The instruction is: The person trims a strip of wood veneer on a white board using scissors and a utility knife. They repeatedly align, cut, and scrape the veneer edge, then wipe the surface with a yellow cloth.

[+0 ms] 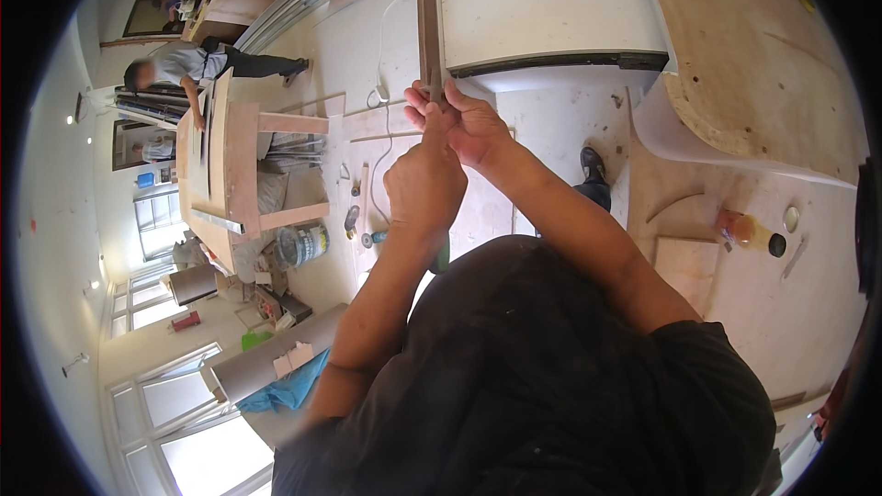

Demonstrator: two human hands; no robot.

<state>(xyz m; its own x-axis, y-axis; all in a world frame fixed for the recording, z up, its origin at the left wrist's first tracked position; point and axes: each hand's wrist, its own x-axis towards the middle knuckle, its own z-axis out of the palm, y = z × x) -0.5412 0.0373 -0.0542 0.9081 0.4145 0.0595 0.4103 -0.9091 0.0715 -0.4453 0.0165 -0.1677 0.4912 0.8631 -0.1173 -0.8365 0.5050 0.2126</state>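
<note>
A long, narrow brown strip (428, 18) runs away from me along the left side of a white-topped panel with a dark front edge (560, 62). At the strip's near end, my right hand (476, 127) is turned palm up, its thumb beside the strip and its fingers curled round underneath. My left hand (427, 182) is closed just nearer to me, back up, with the index finger stretched onto the strip's end. What its other fingers hold, if anything, is hidden. Part of a green object (440, 257) shows below my left wrist, against my dark shirt.
A wooden workbench (241, 142) stands to the left with a person (188, 64) leaning at it. A bucket (303, 244) sits beside it. A pale cable (381, 96) and tools lie on the floor. A curved plywood piece (726, 101) and a bottle (749, 231) are right.
</note>
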